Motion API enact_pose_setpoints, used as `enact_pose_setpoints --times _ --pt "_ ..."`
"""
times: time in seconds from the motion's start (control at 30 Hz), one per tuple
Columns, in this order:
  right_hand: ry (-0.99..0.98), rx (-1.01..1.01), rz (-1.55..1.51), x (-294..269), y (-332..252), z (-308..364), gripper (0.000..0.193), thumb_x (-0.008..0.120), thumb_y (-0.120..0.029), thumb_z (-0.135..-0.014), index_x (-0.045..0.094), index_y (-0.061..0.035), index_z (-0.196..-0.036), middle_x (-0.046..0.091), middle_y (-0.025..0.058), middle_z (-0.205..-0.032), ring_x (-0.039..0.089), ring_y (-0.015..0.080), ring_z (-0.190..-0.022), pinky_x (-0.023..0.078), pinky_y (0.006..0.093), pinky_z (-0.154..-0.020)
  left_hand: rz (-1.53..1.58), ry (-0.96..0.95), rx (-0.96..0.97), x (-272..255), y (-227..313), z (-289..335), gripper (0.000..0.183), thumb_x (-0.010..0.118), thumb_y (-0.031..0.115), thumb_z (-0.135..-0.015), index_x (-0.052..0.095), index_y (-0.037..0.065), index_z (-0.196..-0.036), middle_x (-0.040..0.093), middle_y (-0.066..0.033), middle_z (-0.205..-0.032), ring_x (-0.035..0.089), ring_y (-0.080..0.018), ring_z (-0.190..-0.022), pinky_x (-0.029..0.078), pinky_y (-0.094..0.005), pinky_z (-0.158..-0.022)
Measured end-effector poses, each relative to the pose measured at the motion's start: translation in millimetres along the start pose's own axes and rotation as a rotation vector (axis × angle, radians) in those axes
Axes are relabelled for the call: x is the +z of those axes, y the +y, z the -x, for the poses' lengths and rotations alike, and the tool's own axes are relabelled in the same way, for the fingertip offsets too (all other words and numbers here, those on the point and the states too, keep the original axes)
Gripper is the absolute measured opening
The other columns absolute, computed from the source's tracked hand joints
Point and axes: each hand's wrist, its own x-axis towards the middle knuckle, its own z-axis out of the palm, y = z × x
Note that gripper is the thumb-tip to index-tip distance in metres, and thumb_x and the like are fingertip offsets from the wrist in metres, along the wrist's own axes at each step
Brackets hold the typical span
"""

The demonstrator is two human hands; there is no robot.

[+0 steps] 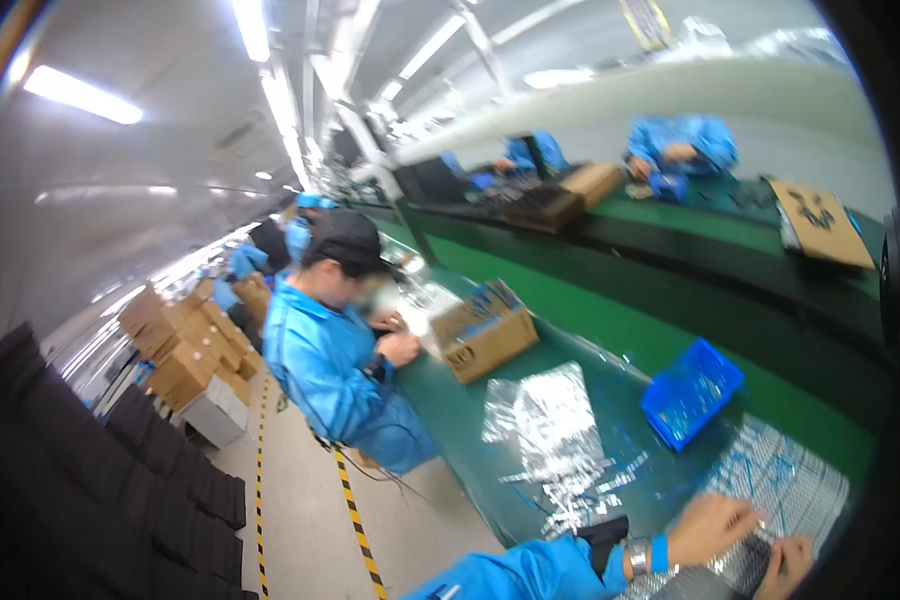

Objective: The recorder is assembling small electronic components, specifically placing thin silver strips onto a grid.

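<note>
Hands at bumpy silver mat [818, 492], near end of green bench [438, 405].
Mat: flat, shiny, fine grid texture; thin blue strips [782, 466] on top. Left hand [715, 527] over its near edge, fingers bent; right hand [788, 568] just beside, cut off by frame. Can't tell if either grips anything. Outward: glossy blue plastic bin [662, 424], open, rectangular; crinkled silver foil [562, 405], narrow shiny strips [570, 490] heaped at its near end; brown cardboard box [500, 347], open top; co-worker [320, 365] in blue smock beyond.

The green bench [445, 415] bears a carton [495, 347], blue bin [708, 360], strips [575, 490] — and silvery sheets [805, 480].
</note>
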Motion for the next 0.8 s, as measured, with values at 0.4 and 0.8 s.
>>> enact_pose_setpoints --times 0.4,0.8 --pt "-0.113 0.153 -0.265 6 -36 8 0.017 0.087 -0.002 -0.071 0.080 -0.0072 -0.085 0.069 0.0054 -0.088 0.066 0.0186 -0.072 0.052 0.0300 -0.059 -0.168 -0.134 0.114 -103 48 33 0.007 0.078 0.006 -0.082 0.074 0.003 -0.087 0.073 -0.0099 -0.087 0.072 -0.0327 -0.097 0.056 -0.0397 -0.080" --pt "-0.381 0.074 -0.255 26 -31 8 0.024 0.089 -0.007 -0.070 0.081 -0.0106 -0.093 0.068 0.0018 -0.085 0.064 0.0172 -0.067 0.051 0.0310 -0.058 -0.134 -0.396 0.007 -78 14 57 0.026 0.077 0.008 -0.084 0.073 -0.002 -0.108 0.069 -0.0146 -0.123 0.065 -0.0319 -0.124 0.057 -0.0414 -0.098"
